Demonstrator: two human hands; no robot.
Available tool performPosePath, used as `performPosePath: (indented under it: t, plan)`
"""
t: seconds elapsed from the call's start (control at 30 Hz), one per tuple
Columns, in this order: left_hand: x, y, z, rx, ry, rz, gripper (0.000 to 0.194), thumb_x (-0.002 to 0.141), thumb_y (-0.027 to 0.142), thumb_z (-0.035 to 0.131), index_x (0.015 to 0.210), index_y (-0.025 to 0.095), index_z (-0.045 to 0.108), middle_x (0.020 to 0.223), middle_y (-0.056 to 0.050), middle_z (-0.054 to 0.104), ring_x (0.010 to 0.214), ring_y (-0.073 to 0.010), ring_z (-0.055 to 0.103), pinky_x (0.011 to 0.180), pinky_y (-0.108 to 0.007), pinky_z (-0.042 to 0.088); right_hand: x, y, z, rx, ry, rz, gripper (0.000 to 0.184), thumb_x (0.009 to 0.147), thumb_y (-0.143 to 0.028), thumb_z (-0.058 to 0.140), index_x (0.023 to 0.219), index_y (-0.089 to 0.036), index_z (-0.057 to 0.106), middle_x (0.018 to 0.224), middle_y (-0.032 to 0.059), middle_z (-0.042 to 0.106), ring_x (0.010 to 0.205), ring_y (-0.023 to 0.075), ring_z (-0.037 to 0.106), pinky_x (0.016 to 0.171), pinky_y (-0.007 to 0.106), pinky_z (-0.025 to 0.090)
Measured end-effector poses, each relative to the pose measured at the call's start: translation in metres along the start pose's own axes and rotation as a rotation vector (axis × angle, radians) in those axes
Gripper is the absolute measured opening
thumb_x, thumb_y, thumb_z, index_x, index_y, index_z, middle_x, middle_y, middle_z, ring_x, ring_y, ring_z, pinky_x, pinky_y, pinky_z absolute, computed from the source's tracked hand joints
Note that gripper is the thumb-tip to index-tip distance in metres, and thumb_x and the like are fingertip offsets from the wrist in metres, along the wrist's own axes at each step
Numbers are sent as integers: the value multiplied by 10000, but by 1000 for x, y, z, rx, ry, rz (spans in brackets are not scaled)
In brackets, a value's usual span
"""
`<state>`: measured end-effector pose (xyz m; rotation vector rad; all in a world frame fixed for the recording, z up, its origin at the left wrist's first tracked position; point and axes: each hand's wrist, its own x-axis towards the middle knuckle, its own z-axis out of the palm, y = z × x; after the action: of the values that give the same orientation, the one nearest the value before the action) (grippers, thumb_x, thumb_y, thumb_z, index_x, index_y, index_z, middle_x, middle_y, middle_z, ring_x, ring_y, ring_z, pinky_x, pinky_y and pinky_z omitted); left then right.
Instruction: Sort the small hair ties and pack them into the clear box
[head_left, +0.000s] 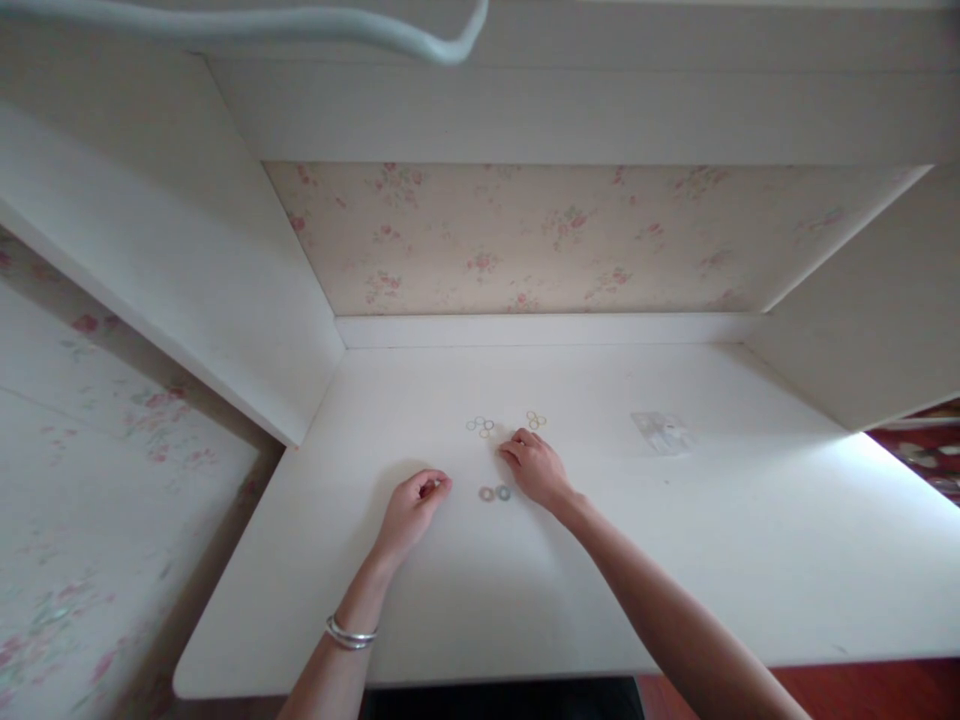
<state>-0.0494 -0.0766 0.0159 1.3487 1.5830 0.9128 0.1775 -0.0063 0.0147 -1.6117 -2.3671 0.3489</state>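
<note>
Small thin rings lie in groups on the white desk point(735, 560). A cluster of pale rings point(481, 426) sits at the middle, a second small cluster point(535, 420) lies to its right, and two darker rings point(495, 493) lie nearer me. My left hand point(414, 505) rests on the desk left of the two darker rings, fingers curled in a pinch on something too small to name. My right hand point(534, 466) lies palm down between the clusters, fingers bent with their tips pressed on the desk just below the pale rings.
A clear plastic bag point(661, 432) lies on the desk to the right of the rings. White side panels wall the desk left and right, with flowered wallpaper point(525, 240) behind. A white cable point(315, 25) hangs overhead. A metal bangle point(349, 633) circles my left wrist.
</note>
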Motion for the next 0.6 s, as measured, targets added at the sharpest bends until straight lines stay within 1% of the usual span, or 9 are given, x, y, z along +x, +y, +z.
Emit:
performPosePath:
  t: [0.1,0.2,0.37,0.47,0.6]
  plan:
    - [0,1,-1,-7,5,0,364,764,509,531,840,174,650,605,27,486,573,-125,428,538,-222,307,-1,2,1,28,41,-6,279,931,-296,414,942,-233,685,954,52,599,895,158,536,804,265,397]
    - [-1,3,-1,-7,-3,-2,373,770,512,528,860,171,648,612,24,484,579,-126,433,538,-222,310,-6,2,-2,76,116,-23,284,934,-290,406,942,-227,683,925,52,598,876,159,537,789,271,412]
    - [-2,4,-1,10,-1,5,359,776,501,519,853,176,652,607,26,499,573,-124,438,542,-222,317,-29,4,-6,193,242,-40,307,938,-322,386,939,-229,679,883,56,595,823,159,546,740,282,432]
    - [-1,3,0,23,-8,16,345,778,490,525,844,177,655,575,38,465,549,-116,417,520,-218,300,-50,4,-5,214,255,-32,309,939,-334,385,942,-226,674,868,60,593,806,162,548,736,294,431]
    - [-1,3,1,45,-18,23,333,780,479,535,853,177,657,566,45,434,537,-108,398,504,-211,288,-74,4,-2,164,220,-35,289,940,-325,398,954,-226,669,882,61,589,819,164,546,756,305,420]
